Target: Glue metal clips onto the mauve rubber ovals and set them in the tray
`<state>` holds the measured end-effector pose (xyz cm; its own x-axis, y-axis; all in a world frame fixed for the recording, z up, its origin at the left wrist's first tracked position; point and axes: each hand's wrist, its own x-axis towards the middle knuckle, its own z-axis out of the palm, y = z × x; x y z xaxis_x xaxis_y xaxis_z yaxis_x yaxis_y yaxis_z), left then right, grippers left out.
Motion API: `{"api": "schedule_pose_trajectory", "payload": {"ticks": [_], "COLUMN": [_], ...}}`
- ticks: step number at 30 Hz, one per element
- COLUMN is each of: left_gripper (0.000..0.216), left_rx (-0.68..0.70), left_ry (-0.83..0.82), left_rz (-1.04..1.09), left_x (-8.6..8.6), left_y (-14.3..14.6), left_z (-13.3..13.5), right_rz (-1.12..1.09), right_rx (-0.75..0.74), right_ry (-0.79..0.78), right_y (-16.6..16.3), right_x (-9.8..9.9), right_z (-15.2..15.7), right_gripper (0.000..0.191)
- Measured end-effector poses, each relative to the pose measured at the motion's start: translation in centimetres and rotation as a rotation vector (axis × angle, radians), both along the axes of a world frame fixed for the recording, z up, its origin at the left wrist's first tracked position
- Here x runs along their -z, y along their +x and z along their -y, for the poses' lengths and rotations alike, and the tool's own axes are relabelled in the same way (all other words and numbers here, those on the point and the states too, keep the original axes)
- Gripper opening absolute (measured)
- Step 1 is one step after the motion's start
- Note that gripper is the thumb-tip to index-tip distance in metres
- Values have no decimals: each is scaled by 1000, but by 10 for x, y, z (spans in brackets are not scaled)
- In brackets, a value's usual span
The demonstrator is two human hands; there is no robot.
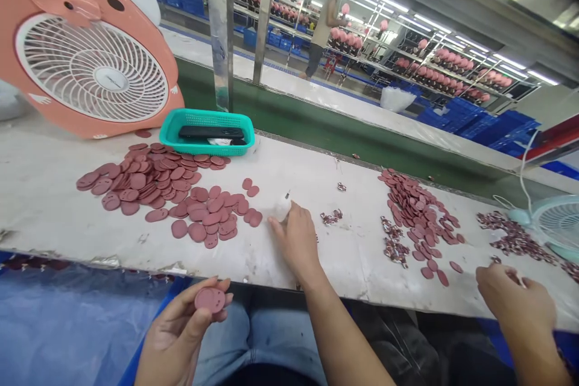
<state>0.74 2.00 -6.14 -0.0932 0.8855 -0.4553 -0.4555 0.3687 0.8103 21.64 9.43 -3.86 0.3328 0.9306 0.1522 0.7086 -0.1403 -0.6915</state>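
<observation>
In the head view, my left hand [181, 325] is above my lap, its thumb and fingers closed on a few dark-pink oval discs [210, 300] that overlap; small dark holes show in the top one. My right hand [298, 238] reaches over the white table, thumb and forefinger around a small whitish bottle [284, 206] with a thin dark tip; the hand hides part of it. Left of that hand lies a loose spread of similar discs [212, 217], joining a bigger heap [154, 175]. Small shiny metal-and-pink pieces [332, 217] lie just to its right.
A teal basket [205, 149] holding a black object stands behind the heap, beside an orange fan [104, 66]. At right, a co-worker's hand [515, 298] is near more discs [418, 211] and shiny pieces [515, 238]. A green strip [307, 117] runs beyond the table.
</observation>
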Motion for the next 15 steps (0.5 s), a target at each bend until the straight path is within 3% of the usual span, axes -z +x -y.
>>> {"api": "schedule_pose_trajectory", "payload": {"ticks": [4,10,15], "left_gripper": [45,51,50], "left_rx": [3,3,40], "left_ry": [-53,-58,-78], "left_rz": [52,105,221], "left_x": [-10,-27,-39], "left_y": [10,16,18], "left_z": [2,8,12], "right_rz": [-68,-371,-615], "right_rx": [-59,-232,-199], "right_ry": [6,-2,224], "right_y": [2,6,17], "right_x": [-10,-30,-24], "right_z": [15,77,112], "right_gripper": [29,47,39]}}
